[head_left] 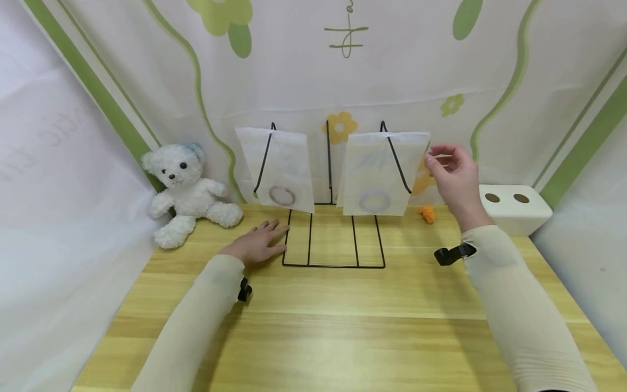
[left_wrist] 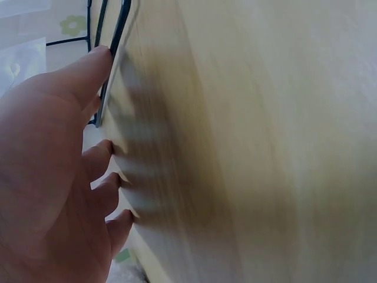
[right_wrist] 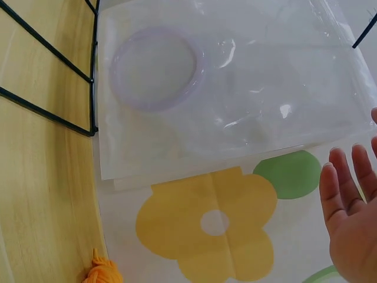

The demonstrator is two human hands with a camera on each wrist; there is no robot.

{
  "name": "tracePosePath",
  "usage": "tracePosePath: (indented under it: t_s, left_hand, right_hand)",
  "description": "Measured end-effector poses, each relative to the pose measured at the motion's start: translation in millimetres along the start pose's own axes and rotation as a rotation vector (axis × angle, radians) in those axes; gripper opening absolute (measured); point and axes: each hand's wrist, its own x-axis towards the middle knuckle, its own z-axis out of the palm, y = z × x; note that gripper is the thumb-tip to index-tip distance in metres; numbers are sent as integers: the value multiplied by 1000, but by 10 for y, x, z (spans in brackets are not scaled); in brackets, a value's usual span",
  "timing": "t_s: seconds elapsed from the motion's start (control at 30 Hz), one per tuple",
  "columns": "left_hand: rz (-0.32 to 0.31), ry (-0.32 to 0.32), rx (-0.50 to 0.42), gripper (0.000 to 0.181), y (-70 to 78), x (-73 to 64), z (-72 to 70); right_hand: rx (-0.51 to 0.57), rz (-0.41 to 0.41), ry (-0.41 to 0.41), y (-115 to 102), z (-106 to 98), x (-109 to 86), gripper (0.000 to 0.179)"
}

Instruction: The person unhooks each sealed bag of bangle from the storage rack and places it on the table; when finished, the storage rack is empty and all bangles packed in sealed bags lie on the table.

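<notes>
A black wire rack (head_left: 333,266) stands on the wooden table, its base frame flat and its hooks raised at the back. On the left hook hangs a translucent bag (head_left: 289,163) with a pinkish-brown ring inside. Translucent bags (head_left: 374,174) overlap on the right hook, the front one showing a lavender ring (right_wrist: 118,73). My left hand (head_left: 257,242) lies palm down with fingers spread, its thumb and fingertips at the left side of the rack's base. Beside the right bags' outer edge, my right hand (head_left: 458,177) is raised, fingers loosely bent and holding nothing.
A white teddy bear (head_left: 188,196) sits at the back left. Behind the right hand are a white box (head_left: 514,215) with two round holes and a small orange bundle (head_left: 427,214). A flower-printed curtain (head_left: 294,76) hangs close behind the rack.
</notes>
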Motion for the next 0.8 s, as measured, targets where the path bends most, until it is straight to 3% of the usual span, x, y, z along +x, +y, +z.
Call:
tracePosePath:
  t_s: [0.33,0.63,0.8]
  left_hand:
    - [-1,3,9,69,4,6,2]
    - [21,5,-21,71,0,59,14]
    - [45,19,-77,75,-141,92,74]
  right_hand:
    - [139,38,-23,-35,11,93,15]
    - [284,32,16,-61,21,116,12]
    - [328,38,-3,-72,69,132,19]
